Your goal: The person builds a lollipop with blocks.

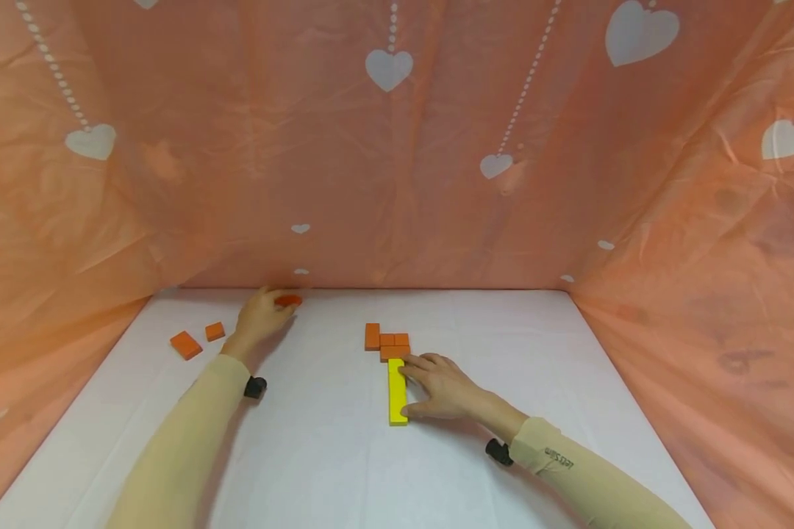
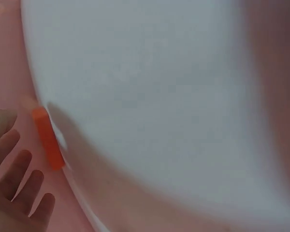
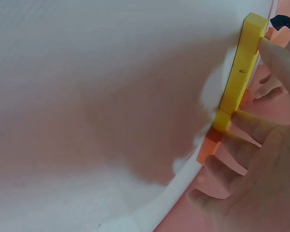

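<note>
Far back on the left, my left hand (image 1: pixel 262 317) reaches to an orange block (image 1: pixel 290 300) by the table's back edge. Its fingers are extended and spread in the left wrist view, with the orange block (image 2: pixel 49 140) just beyond them. My right hand (image 1: pixel 446 389) lies along the right side of a yellow bar (image 1: pixel 397 397). The thumb touches near the bar's close end and the forefinger rests near its far end. A short yellow block (image 3: pixel 222 120) continues the bar there. Directly behind stand several orange blocks (image 1: pixel 395 353) fitted together, the middle finger right beside them.
An upright-lying orange block (image 1: pixel 372 336) adjoins the group's left side. Two loose orange pieces, a larger block (image 1: pixel 186 344) and a small cube (image 1: pixel 215 330), lie left of my left forearm. Everything lies on a white tabletop (image 1: pixel 317 448), enclosed by pink cloth (image 1: pixel 437 220) with hearts.
</note>
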Available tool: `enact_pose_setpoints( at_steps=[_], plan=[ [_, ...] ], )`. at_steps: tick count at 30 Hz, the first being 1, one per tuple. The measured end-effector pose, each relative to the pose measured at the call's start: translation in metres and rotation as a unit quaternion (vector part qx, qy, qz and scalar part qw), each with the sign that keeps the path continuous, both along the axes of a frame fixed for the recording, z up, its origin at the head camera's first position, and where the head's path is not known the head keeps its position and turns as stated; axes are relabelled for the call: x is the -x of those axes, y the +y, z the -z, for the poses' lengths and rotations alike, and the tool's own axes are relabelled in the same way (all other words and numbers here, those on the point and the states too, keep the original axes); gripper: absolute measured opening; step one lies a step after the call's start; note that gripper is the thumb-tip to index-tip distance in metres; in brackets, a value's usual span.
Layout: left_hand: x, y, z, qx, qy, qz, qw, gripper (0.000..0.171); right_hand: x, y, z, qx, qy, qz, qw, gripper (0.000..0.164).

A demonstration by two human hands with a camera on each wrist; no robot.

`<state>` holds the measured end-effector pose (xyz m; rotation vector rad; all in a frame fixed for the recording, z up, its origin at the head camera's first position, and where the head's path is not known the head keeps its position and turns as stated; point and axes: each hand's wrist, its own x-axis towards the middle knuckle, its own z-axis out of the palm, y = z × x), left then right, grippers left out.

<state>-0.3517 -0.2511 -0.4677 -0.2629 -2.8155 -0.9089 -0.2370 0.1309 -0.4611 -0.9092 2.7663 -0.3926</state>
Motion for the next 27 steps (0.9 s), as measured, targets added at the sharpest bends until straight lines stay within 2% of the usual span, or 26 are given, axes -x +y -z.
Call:
enact_pose_setpoints(
  at_steps=[9, 19, 27],
  plan=[
    [0.006, -0.004, 0.007, 0.022, 0.001, -0.006, 0.9997, 0.039, 0.000, 0.001, 0.001, -0.006, 0.001, 0.003, 1.000, 0.074],
    [0.011, -0.003, 0.006, 0.006, -0.020, -0.013, 0.9997, 0.034, 0.001, 0.002, 0.001, -0.005, 0.006, 0.003, 1.000, 0.074],
    [0.015, -0.003, 0.007, -0.008, -0.020, -0.014, 0.9997, 0.033, 0.001, 0.002, 0.002, -0.012, 0.002, 0.007, 1.000, 0.075]
  ],
)
